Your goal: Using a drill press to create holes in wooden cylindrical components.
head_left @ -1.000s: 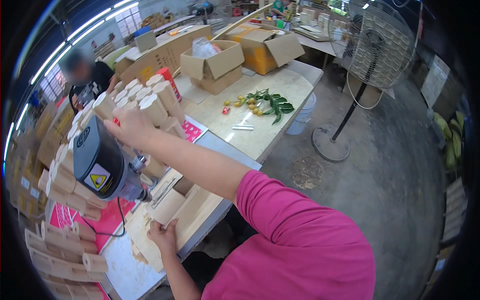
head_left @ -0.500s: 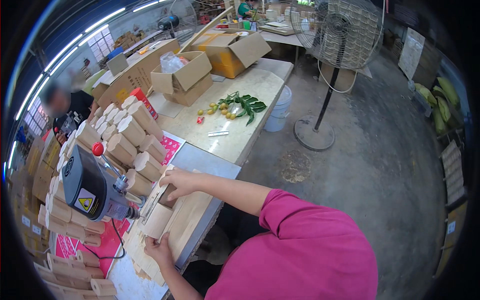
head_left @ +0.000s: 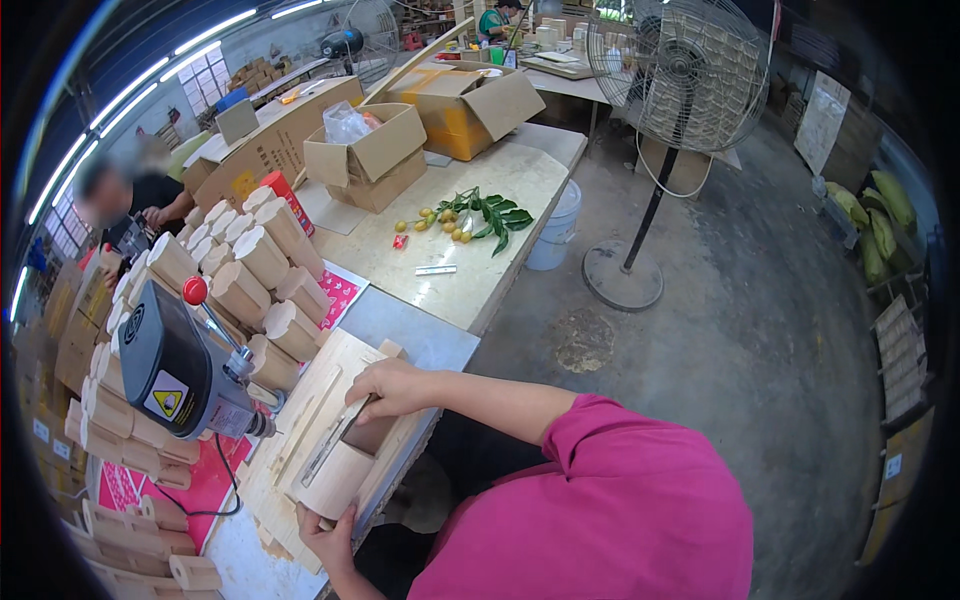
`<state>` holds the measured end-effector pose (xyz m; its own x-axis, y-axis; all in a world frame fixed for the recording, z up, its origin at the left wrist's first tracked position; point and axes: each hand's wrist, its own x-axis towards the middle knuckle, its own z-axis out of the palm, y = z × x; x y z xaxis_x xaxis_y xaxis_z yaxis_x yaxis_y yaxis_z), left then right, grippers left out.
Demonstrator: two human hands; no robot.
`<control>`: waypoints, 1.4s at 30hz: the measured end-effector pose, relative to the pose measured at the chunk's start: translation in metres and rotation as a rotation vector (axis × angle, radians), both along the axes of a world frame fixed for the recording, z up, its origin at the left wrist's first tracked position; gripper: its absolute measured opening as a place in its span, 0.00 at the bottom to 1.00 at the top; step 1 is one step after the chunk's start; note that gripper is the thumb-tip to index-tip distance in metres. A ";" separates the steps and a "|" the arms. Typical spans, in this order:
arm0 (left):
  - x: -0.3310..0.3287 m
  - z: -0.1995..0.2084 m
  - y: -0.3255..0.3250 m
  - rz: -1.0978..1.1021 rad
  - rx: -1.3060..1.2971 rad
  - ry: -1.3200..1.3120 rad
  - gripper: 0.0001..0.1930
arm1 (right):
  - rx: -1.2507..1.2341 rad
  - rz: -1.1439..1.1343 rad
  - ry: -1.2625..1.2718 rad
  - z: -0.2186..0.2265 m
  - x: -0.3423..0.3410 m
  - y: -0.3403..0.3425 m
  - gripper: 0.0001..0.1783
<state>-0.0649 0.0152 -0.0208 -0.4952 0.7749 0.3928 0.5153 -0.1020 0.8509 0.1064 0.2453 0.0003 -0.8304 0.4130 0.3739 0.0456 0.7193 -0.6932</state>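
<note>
A pale round wooden block (head_left: 336,482) lies on its side on a light wooden board (head_left: 285,450), at the table edge before me. My left hand (head_left: 328,535) pinches its near end between thumb and fingers. My right hand (head_left: 387,392) curls round the far end of a thin grey metal strip (head_left: 330,445) running along the block's side. Below that palm shows a brown wooden surface (head_left: 368,435), partly covered by my fingers. Left of the board hangs a bench drill (head_left: 190,375) with a red-knobbed lever; its chuck (head_left: 262,424) is apart from the block.
Stacked wooden blocks (head_left: 240,290) stand behind the drill; more lie at lower left (head_left: 150,530). Open cartons (head_left: 370,155), yellow fruit with leaves (head_left: 465,220) and a small white strip (head_left: 436,269) occupy the far table. A standing fan (head_left: 625,275) and white bucket (head_left: 555,230) are at right. Another person (head_left: 165,200) works at left.
Both hands, the round block and the metal strip have shifted toward me, away from the drill chuck. More of the board's far end now shows. The other person's hand has risen.
</note>
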 end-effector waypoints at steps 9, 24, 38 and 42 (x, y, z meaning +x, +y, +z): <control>-0.002 0.064 -0.045 -0.038 -0.109 -0.098 0.20 | -0.274 0.122 -0.099 0.028 0.026 -0.023 0.19; -0.070 0.030 -0.126 0.229 0.348 -0.954 0.27 | -0.164 0.071 -0.368 0.025 0.029 -0.043 0.19; -0.026 0.047 -0.086 0.210 0.437 -1.239 0.23 | -0.560 -0.077 -0.399 -0.005 0.027 -0.043 0.17; -0.025 0.049 -0.087 0.151 0.375 -1.051 0.26 | -0.647 -0.022 -0.284 0.020 0.030 -0.045 0.13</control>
<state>-0.0901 -0.0718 0.0283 -0.7964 0.5996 -0.0791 -0.4102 -0.4395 0.7991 0.1361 0.1999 0.0202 -0.8487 0.4967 -0.1818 0.2975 0.1641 -0.9405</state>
